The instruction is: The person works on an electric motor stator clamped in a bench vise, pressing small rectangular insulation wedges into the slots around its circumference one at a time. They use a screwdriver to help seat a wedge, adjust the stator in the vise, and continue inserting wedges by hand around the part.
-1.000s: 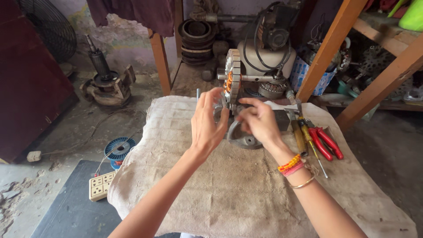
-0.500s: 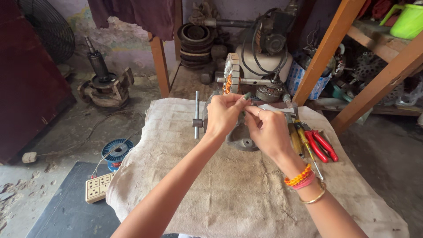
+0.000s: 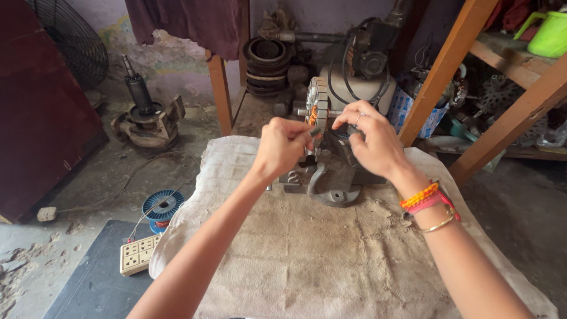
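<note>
Head view: left hand (image 3: 282, 149) fingers pinching stator (image 3: 318, 105) lower edge; right hand (image 3: 371, 139) fingers curled just beside it, grip unclear.

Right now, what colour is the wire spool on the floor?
Blue: the wire spool by the cloth's left edge, head view.

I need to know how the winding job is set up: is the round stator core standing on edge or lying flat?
On edge. The stator core stands upright on the grey metal stand, its slotted rim facing the camera.
</note>
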A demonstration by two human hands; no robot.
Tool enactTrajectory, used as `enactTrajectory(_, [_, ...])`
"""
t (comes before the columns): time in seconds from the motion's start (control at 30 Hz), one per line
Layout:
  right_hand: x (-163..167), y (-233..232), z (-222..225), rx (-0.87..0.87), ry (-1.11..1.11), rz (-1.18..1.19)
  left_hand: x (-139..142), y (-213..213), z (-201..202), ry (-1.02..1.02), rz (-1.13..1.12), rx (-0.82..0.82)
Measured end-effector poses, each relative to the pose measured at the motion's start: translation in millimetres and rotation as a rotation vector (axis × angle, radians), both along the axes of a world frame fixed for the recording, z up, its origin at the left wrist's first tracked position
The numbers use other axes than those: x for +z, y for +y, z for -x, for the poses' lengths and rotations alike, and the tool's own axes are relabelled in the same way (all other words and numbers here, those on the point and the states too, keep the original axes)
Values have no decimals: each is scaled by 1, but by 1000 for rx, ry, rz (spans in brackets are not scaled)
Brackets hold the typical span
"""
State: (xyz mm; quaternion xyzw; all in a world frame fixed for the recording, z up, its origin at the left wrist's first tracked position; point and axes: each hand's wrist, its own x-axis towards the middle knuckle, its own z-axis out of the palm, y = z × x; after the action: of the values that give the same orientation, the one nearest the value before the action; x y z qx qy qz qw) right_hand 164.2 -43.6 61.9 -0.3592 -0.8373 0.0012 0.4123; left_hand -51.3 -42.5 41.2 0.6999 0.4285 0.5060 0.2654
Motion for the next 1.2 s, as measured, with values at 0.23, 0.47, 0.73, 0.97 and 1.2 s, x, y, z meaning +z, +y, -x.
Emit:
enactTrajectory(0.23, [2, 17, -2, -37, -18, 99, -25, 46, 22, -472, 358, -169])
enactTrajectory(0.47, [-13, 27, 7, 25, 109, 134, -44, 56, 27, -1162, 725, -327])
enactTrajectory(0.73, [-16, 2, 26, 194, 566, 628, -24, 53, 10, -1343, 579, -341])
enactTrajectory(0.97, [5, 15, 25, 134, 528, 585, -15, 50, 3, -1219, 539, -285])
enactTrajectory(1.2, [12, 32, 11, -310, 169, -147, 4, 37, -10, -897, 487, -233])
